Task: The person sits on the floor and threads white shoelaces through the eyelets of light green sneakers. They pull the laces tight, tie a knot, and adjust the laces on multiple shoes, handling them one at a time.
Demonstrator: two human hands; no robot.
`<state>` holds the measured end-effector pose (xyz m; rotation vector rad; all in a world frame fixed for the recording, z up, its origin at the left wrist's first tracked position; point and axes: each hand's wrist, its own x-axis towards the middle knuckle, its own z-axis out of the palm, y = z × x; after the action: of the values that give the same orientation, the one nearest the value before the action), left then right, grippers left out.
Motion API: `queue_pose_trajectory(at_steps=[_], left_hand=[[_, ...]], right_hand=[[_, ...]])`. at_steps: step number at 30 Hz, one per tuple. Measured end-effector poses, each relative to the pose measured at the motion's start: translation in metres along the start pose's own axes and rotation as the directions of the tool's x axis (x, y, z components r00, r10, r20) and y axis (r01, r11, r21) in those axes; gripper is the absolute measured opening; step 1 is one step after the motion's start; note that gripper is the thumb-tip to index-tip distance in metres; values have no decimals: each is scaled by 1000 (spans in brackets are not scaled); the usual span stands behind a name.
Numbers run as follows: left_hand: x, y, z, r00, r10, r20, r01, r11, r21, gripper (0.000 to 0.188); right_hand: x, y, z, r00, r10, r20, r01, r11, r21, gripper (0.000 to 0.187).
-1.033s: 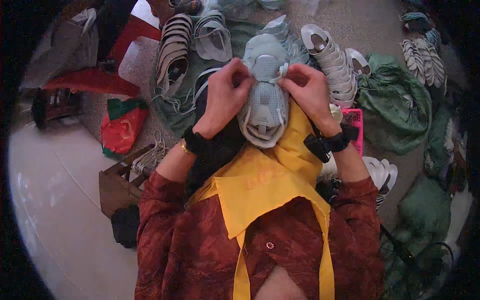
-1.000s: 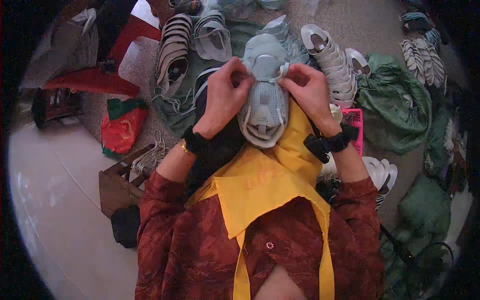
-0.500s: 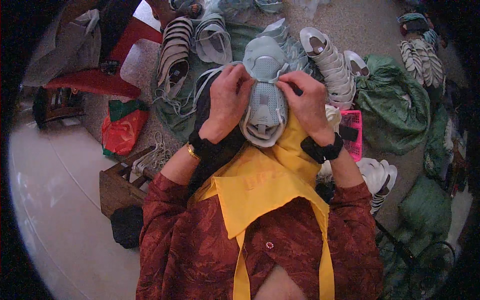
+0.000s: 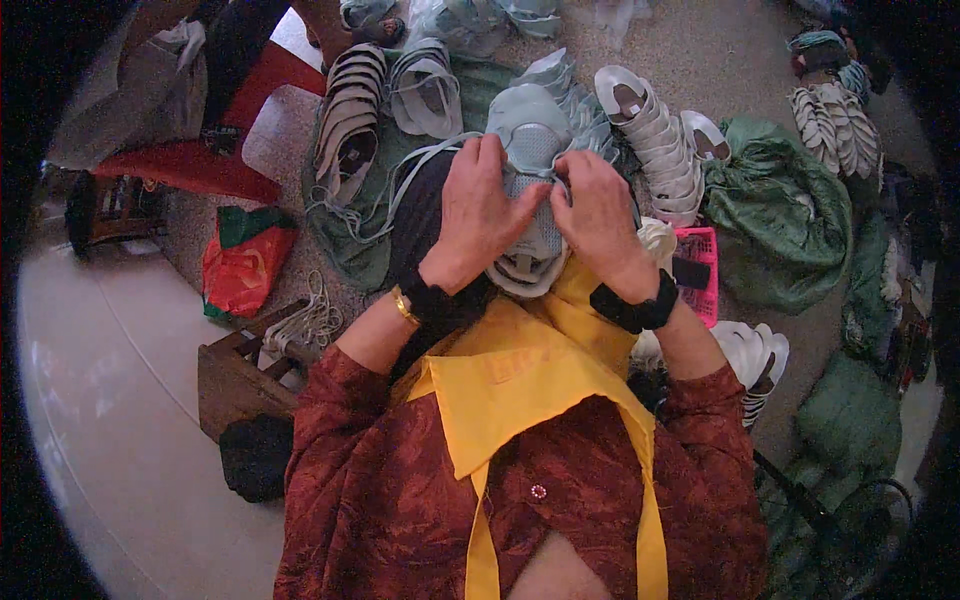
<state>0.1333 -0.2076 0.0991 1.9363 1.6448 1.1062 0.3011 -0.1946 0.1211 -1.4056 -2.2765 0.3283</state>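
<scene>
A pale blue-grey shoe upper (image 4: 531, 147) lies over my lap, toe end away from me and heel opening toward me. My left hand (image 4: 484, 208) is closed on its left side, with the thumb stretched across the perforated middle. From beside these fingers a pale shoelace (image 4: 408, 187) trails left and down. At the upper's right side, my right hand (image 4: 603, 222) pinches a lace end near the eyelets. The fingertips of both hands hide part of the lacing. My yellow apron (image 4: 505, 362) lies under the heel end.
Nested rows of shoe uppers (image 4: 655, 150) lie ahead on the floor. On the right are a green sack (image 4: 785, 225) and a pink basket (image 4: 711, 300). Left stand a wooden stool (image 4: 235, 385) with pale laces, a red-green bag (image 4: 245, 265) and a red chair (image 4: 200, 165).
My hands have come closer together over the upper. The left hand has moved right, its thumb now across the middle. My right hand has shifted inward, still pinching the shoelace.
</scene>
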Motion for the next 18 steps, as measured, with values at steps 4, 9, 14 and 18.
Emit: queue_pose_trajectory(at_steps=[4, 9, 14, 18], left_hand=[[-1, 2, -1, 999, -35, 6, 35, 999, -16, 45], [-2, 1, 1, 1000, -4, -11, 4, 1000, -6, 44], [-3, 2, 2, 1000, -21, -16, 21, 1000, -13, 44], [-2, -1, 0, 1000, -24, -20, 23, 1000, -16, 45]], right_hand=[[2, 6, -2, 999, 40, 14, -41, 990, 134, 17], [0, 12, 2, 995, 98, -18, -92, 969, 228, 12], [-1, 11, -7, 981, 182, 73, -197, 907, 371, 12], [1, 6, -12, 1000, 15, 28, -21, 967, 254, 12]])
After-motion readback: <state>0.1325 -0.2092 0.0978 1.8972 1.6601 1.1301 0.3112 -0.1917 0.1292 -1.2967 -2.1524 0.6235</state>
